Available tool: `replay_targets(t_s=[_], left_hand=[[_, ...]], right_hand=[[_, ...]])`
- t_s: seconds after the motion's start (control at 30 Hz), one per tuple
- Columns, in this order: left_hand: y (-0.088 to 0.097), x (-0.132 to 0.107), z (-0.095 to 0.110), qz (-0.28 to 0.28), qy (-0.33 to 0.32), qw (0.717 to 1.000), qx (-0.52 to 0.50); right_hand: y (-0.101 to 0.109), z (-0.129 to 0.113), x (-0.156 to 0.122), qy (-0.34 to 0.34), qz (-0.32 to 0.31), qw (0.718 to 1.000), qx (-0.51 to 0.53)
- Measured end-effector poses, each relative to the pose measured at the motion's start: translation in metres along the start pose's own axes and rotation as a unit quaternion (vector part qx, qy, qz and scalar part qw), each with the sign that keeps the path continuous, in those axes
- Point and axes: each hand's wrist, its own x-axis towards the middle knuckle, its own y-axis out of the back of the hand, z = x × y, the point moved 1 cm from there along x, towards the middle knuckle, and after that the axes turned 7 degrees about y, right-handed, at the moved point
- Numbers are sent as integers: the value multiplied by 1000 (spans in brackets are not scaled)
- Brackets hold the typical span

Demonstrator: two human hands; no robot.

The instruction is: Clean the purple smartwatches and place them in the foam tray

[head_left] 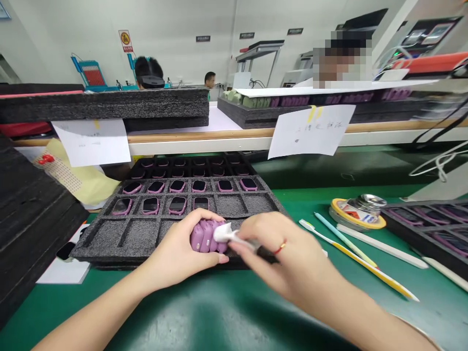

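Observation:
My left hand (179, 251) is closed around a purple watch case (205, 236), holding it on edge just above the near rim of a black foam tray (109, 234). My right hand (281, 256), with a red ring on one finger, pinches a thin tool with a white tip (224, 233) that touches the top of the case. The tray's far rows hold several purple watch cases (177, 186) lying screen up; its near pockets are vacant.
A toothbrush (360, 261), a teal stick and a white strip lie on the green mat at right, near a yellow-rimmed tin (356, 212). Another foam tray (431, 229) is at far right, stacked black foam (25, 214) at left. Other people work beyond the shelf.

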Motion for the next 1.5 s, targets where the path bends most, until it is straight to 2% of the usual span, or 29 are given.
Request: replay_targets(t_s=[0.03,0.1,0.2,0.3,0.37,0.5,0.6,0.67,0.73,0.8,0.93,1.07,1.17,1.27,1.37,1.5], left_hand=[[0,1,-1,1,-7,1000,-1],[-1,2,-2,-3,-11,1000,-4],[-1,4,-3,-10,8,1000,-6],[-1,4,-2,-6,27,1000,4],[-1,3,-1,-4,31,1000,2],[0,2,-1,-14,32,999,-19],[1,2,-2,-21,34,999,-29],[1,2,-2,-19,40,998,-33],[1,1,-2,-16,48,998,-42],[0,0,-2,-12,59,997,-55],[-1,-4,-2,17,45,998,-33],[-4,-10,0,10,10,998,-64],[-10,-14,3,-15,-2,994,-109],[-18,-16,5,-52,-14,987,-148],[-24,-17,6,-84,-24,982,-165],[-26,-18,8,-82,-13,982,-170]], right_hand=[[-7,-6,3,21,-8,1000,7],[-18,-8,5,21,-25,999,41],[-28,9,6,-9,-2,994,112],[-30,28,8,-25,57,996,66],[-24,32,8,-47,60,996,43],[1,19,4,-101,-35,990,92],[19,3,-7,-80,-161,974,136],[23,-3,-14,-66,-238,961,127],[22,-5,-20,-85,-280,953,78],[18,-4,-20,-113,-251,961,23],[4,1,-9,-87,-99,991,15],[-21,4,1,-21,-82,985,149],[-33,4,2,14,-42,980,196],[-37,2,2,56,4,976,211],[-38,0,2,89,26,964,251],[-36,-3,2,84,35,951,295]])
